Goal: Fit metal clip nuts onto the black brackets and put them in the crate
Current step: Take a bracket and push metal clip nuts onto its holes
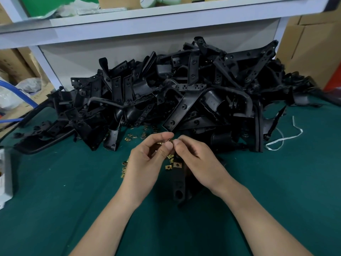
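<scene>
1. The green counter [55, 209] carries everything. No crate shows, so I cannot tell what it holds.
2. The pile [184, 93] of brackets leans toward me and could slide onto my work if I knock it.
3. One bracket [178, 183] lies flat beneath my hands.
4. My left hand [147, 159] and right hand [195, 157] meet, the fingers of both pinching one nut [170, 140].
5. If that nut slips, I would likely lose it among the loose nuts [176, 165] below.

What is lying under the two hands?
A black bracket and loose brass clip nuts on the green mat. The left hand and right hand cover its far end.
</scene>
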The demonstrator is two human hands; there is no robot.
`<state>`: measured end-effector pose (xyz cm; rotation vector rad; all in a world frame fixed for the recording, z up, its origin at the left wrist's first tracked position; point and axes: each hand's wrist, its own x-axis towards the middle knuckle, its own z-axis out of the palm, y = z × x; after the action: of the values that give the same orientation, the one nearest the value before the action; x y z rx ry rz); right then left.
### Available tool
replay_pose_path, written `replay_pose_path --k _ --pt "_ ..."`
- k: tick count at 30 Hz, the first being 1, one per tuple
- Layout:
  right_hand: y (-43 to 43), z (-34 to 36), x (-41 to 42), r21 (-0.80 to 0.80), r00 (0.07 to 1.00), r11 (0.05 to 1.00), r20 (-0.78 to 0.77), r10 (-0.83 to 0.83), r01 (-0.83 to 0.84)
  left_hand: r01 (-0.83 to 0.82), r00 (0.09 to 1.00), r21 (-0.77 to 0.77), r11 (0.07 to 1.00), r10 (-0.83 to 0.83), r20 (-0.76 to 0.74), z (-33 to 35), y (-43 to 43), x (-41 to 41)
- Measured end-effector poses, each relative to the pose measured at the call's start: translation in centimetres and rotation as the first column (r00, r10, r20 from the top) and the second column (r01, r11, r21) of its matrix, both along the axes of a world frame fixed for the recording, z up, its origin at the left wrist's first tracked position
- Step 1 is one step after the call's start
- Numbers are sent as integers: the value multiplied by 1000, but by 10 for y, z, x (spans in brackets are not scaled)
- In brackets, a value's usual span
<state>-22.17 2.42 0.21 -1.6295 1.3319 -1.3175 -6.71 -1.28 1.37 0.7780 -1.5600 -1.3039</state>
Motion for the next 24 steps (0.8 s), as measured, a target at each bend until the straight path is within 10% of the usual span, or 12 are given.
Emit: replay_pose_path --k 24 --pt "0 3 -3 22 1000 1000 27 14 -15 -82 996 16 996 83 -19 1 2 -1"
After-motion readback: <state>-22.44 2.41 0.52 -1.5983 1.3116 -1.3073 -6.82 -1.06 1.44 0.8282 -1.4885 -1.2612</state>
